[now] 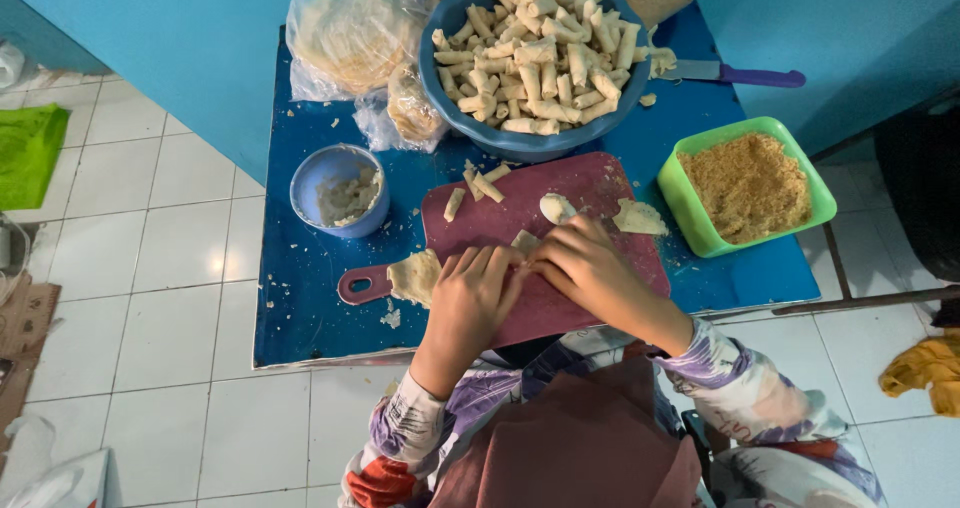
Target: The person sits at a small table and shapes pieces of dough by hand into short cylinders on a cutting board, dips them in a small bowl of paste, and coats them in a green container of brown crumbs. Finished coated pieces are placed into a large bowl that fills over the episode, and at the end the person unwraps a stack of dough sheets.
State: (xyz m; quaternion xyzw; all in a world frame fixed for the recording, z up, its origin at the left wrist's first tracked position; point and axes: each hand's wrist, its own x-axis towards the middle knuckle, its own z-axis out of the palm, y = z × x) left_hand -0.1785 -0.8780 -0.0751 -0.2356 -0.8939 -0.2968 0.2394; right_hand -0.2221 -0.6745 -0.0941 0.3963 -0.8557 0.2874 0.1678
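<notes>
A blue-topped square surface (pixel 300 298) carries everything, standing on a white tiled floor (pixel 150 268) against a blue wall (pixel 180 28). Well beyond both hands sits the large round blue plastic bowl (pixel 520 143), heaped with small pale rolled pastry pieces (pixel 530 53). Directly under the hands lies the maroon plastic cutting board (pixel 590 183) with a looped handle that points out past the left hand. Beyond and to the outer side of the left hand lies a clear plastic bag of thin round pastry sheets (pixel 350 33). To the outer side of the right hand, well apart, stands a green square plastic tub (pixel 815 193) filled with brown crumbs (pixel 748 186). Beyond the left hand stands a small round light-blue bowl (pixel 310 183) holding pale paste. A knife with a purple handle (pixel 760 76) lies far beyond the right hand.

The left hand (pixel 475 293) and the right hand (pixel 585 263) meet at the middle of the board, fingers curled down and pressed together over a small pale piece of pastry wrapper (pixel 524 239), which shows only at the fingertips. Just beside the left hand lies a torn pale wrapper scrap (pixel 413 276); just beyond the right hand lie another scrap (pixel 638 217) and a small dough lump (pixel 556 207). A few finished rolls (pixel 486 186) lie farther up the board.
</notes>
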